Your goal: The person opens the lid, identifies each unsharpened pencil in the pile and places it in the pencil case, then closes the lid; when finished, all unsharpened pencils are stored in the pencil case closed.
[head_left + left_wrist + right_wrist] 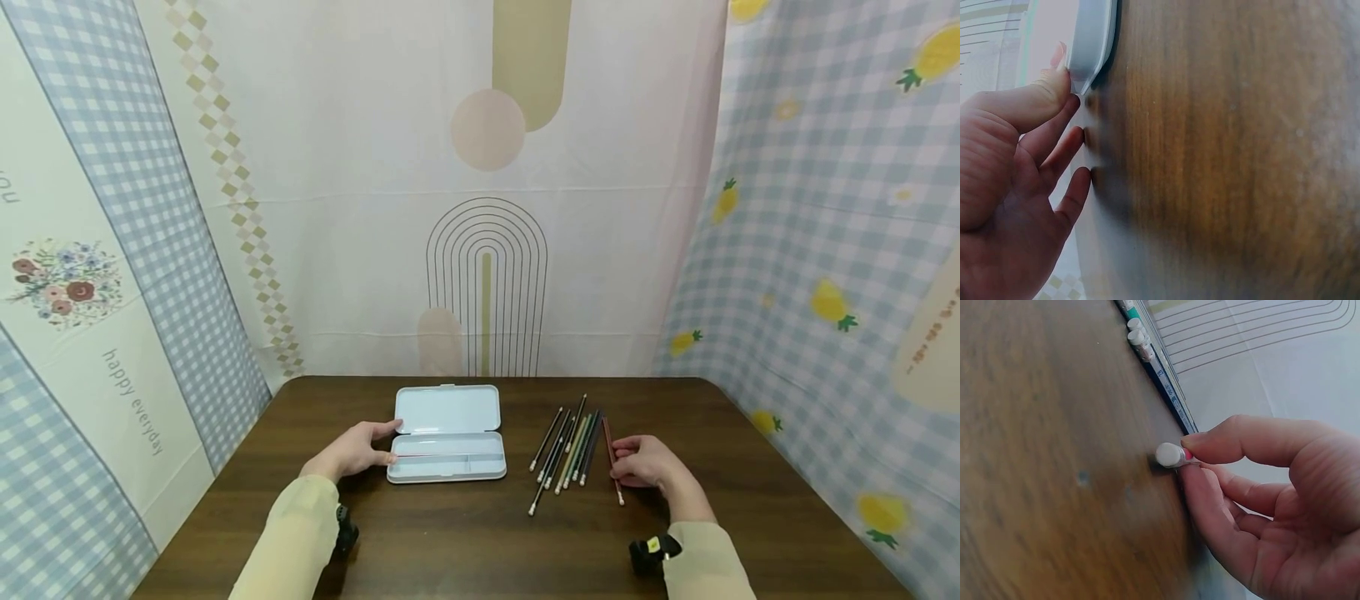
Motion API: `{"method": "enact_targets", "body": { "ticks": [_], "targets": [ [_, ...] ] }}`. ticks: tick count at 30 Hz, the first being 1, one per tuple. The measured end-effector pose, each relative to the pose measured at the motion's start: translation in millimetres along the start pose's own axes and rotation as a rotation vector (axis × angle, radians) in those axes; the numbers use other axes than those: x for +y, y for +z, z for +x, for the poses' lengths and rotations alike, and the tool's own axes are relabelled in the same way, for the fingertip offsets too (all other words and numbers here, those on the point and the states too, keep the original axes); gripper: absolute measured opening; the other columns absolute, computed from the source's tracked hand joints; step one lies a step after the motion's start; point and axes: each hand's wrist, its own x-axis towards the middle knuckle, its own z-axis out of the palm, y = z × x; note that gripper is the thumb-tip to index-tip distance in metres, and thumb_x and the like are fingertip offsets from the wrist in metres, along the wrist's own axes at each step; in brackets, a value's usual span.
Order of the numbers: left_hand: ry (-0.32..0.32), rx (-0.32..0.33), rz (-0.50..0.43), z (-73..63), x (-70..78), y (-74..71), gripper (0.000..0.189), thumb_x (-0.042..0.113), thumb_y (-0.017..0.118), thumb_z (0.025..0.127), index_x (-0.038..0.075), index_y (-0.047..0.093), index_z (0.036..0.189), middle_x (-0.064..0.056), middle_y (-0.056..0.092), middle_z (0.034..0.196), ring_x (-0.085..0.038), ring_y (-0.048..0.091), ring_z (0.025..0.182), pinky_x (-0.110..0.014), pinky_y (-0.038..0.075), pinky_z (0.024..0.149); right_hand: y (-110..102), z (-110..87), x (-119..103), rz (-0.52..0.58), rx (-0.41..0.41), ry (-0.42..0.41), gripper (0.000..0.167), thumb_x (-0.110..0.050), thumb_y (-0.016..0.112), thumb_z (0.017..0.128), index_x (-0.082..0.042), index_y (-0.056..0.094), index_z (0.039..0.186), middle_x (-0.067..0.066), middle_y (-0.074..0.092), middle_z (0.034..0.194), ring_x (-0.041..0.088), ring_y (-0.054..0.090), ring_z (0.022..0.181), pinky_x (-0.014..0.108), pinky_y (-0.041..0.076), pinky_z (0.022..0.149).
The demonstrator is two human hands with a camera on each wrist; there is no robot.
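Observation:
An open pale blue pencil case (447,479) lies on the table with its lid (447,410) folded back. A thin reddish pencil (427,455) lies in its long compartment. My left hand (356,447) grips the case's left end, the thumb over the rim; in the left wrist view the other fingertips (1088,175) rest at the table. My right hand (647,462) pinches a red pencil (608,442) between thumb and fingers, its white eraser (1168,455) pointing toward me and close over the table. Left of it lies a loose group of dark, green and yellowish pencils (573,450).
The brown wooden table (465,542) has rounded far corners. A patterned cloth (360,250) hangs behind it, with checked cloths at both sides. One dark pencil (537,498) sticks out nearest me from the group, erasers mostly on the near side.

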Motion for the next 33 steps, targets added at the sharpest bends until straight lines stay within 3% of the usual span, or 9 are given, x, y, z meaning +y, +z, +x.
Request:
{"method": "enact_targets", "body": {
  "ticks": [15,25,33],
  "targets": [
    [0.008,-0.004,0.018,3.0,2.6,-1.0,0.072,0.015,0.085,0.092,0.006,0.055,0.157,-0.024,0.052,0.158,-0.046,0.043,0.149,-0.061,0.035,0.12,-7,0.2,-1,0.027,-0.015,0.01,0.071,0.006,0.069,0.082,0.016,0.046,0.149,0.034,0.058,0.139,0.021,0.067,0.102,0.039,0.063,0.081],
    [-0.018,0.006,0.012,-8.2,-6.4,5.8,0.073,0.013,0.087,0.09,0.007,0.057,0.156,-0.024,0.054,0.156,-0.046,0.044,0.148,-0.062,0.036,0.119,-1,-5.3,7,0.086,-0.017,0.032,0.073,0.001,0.074,0.088,0.013,0.043,0.153,0.034,0.06,0.14,0.021,0.071,0.099,0.04,0.063,0.083],
    [0.003,0.02,-0.001,-3.4,2.2,2.9,0.072,0.012,0.087,0.09,0.006,0.057,0.155,-0.024,0.054,0.156,-0.046,0.045,0.148,-0.061,0.036,0.119,-8,-3.1,1,0.135,0.001,0.007,0.069,0.002,0.073,0.093,0.012,0.042,0.154,0.034,0.059,0.141,0.023,0.072,0.101,0.039,0.063,0.085]
  ]
}}
